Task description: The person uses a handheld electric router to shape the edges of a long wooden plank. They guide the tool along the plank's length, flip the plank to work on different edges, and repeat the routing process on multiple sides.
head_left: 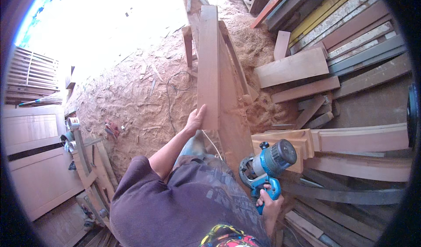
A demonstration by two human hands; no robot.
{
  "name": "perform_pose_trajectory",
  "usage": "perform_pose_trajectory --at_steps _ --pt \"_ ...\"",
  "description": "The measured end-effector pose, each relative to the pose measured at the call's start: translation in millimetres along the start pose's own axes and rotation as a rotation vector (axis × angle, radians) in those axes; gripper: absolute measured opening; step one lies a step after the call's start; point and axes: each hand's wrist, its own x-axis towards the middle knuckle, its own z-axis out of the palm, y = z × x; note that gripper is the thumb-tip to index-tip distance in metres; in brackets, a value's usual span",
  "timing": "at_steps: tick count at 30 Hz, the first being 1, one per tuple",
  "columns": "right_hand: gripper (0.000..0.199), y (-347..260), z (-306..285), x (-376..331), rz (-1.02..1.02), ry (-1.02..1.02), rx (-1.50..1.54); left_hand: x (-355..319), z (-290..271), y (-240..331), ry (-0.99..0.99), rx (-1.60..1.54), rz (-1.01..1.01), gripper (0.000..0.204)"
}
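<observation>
My right hand (269, 204) is wrapped round the blue handle of a wood router (276, 159), held to the right of my body. Its dark round motor end tilts up and to the right, and its base faces left. A long, smooth wooden plank (208, 67) stretches away from me on a wooden bench (234, 133). My left hand (196, 119) grips the plank's left edge close to its near end; some of its fingers are hidden. The router is apart from the plank.
Wood shavings (136, 84) cover the floor, with a dark cable (169, 95) left of the bench. Stacked boards (294, 67) and shaped timber pieces (359, 137) crowd the right side. At left are door panels (39, 168), a slat stack (33, 71) and a red tool (112, 128).
</observation>
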Motion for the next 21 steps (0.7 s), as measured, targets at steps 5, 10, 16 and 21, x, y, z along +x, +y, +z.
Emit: perform_pose_trajectory --at_steps 5,10,16,21 --pt "0.021 3 1 -5 0.007 0.017 0.047 1 -3 6 0.036 0.152 0.072 0.06" --pt "0.023 14 -3 2 -0.027 0.006 0.032 26 -18 53 0.217 0.619 0.347 0.079" --pt "0.029 14 -6 -2 0.007 0.008 0.07 43 85 119 0.385 0.99 0.325 0.13" --pt "0.028 20 1 -5 0.033 0.0 0.045 34 87 106 0.397 1.135 0.401 0.12"
